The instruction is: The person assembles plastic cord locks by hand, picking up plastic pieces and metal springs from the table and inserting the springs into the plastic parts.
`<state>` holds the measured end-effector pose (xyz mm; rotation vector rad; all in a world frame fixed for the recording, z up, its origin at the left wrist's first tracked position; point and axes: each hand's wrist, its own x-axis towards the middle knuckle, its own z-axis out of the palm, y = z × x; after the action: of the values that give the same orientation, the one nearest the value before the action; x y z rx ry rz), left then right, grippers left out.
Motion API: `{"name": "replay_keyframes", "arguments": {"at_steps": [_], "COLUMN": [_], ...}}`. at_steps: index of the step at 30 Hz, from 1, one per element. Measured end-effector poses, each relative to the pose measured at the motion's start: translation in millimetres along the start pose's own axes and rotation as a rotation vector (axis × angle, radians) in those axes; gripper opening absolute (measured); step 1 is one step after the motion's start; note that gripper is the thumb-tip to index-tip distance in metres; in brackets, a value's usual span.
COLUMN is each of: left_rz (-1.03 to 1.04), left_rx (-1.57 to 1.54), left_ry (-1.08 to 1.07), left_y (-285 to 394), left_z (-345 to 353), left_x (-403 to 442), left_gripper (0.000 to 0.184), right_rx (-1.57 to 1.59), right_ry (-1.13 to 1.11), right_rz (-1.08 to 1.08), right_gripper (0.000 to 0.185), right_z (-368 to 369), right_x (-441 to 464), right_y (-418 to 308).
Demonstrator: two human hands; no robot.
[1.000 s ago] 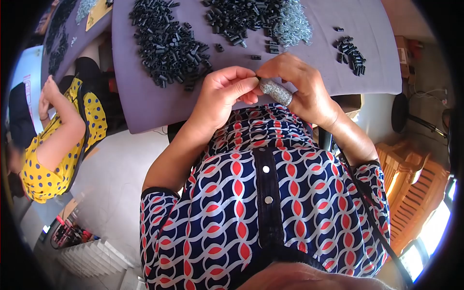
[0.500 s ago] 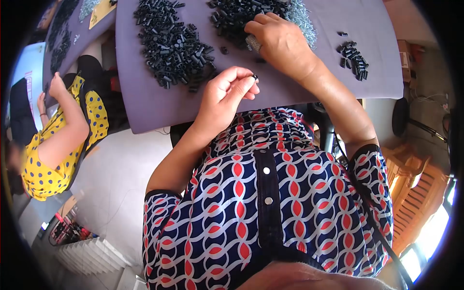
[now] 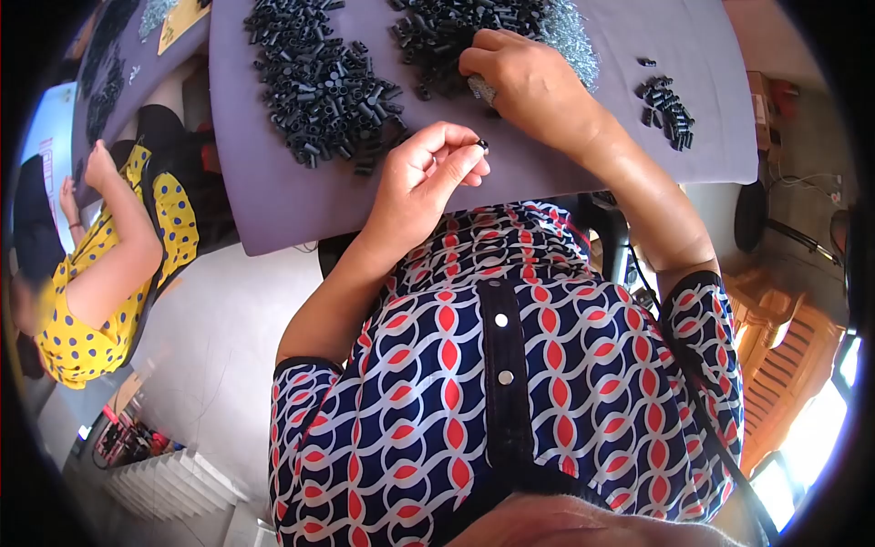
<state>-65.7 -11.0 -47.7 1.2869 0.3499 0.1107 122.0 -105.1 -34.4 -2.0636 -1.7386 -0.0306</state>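
Between the thumb and forefinger of my left hand [image 3: 428, 173], a small black plastic piece [image 3: 482, 145] is pinched near the table's front edge. My right hand [image 3: 538, 87] is farther forward, its fingers curled down at the edge of a pile of black tube-shaped pieces [image 3: 456, 41]. Something grey and textured shows under its fingers; whether it is worn or held I cannot make out, as the fingertips are hidden. Beside that hand lies a heap of small silvery metal parts [image 3: 571, 46]. A second large pile of black tubes [image 3: 328, 96] spreads to the left.
A small group of black pieces [image 3: 670, 114] lies on the right of the cloth-covered table [image 3: 620, 164]. At left, a person in a yellow dotted top [image 3: 91, 319] sits at another table. A wooden chair [image 3: 784, 365] stands to the right, and white flooring [image 3: 219, 328] shows below.
My right hand has shifted slightly toward me and to the right at the pile's edge. My left hand keeps its pinch on the black piece. The whole view has tilted slightly.
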Motion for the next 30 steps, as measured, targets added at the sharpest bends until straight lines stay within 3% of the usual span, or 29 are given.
{"name": "replay_keyframes", "arguments": {"at_steps": [4,8,10,12,14,22,25,27,30], "left_rz": [-0.004,0.005,0.004,0.011,0.020,0.018,0.016,0.012,0.005], "left_rx": [0.033,0.006,0.011,0.018,0.029,-0.010,0.005,0.042,0.066], "left_ry": [-0.018,-0.005,-0.002,-0.006,-0.002,0.015,0.038,0.021,0.009], "left_y": [-2,-3,-3,-3,-3,0,-1,-2,-1], "left_z": [0,-2,-1,1,1,5,7,5,5], "left_x": [2,1,3,4,5,4,4,4,5], "left_gripper": [0.019,0.019,0.019,0.020,0.020,0.016,0.016,0.018,0.020], "right_rx": [0.014,0.354,0.954,1.013,1.283,1.364,1.137,1.017,1.135], "right_ry": [-0.008,0.014,-0.040,-0.061,-0.118,-0.117,-0.044,-0.056,-0.142], "right_rz": [-0.002,0.163,0.338,0.364,0.419,0.379,0.362,0.213,0.301], "right_gripper": [0.017,0.026,0.020,0.015,0.020,0.022,0.026,0.030,0.037], "right_z": [-2,-19,-18,-28,-29,-16,-17,-16,-20], "right_x": [-2,-18,-30,-35,-40,-51,-52,-54,-57], "right_y": [2,-3,-2,-9,-11,-19,-24,-21,-16]}}
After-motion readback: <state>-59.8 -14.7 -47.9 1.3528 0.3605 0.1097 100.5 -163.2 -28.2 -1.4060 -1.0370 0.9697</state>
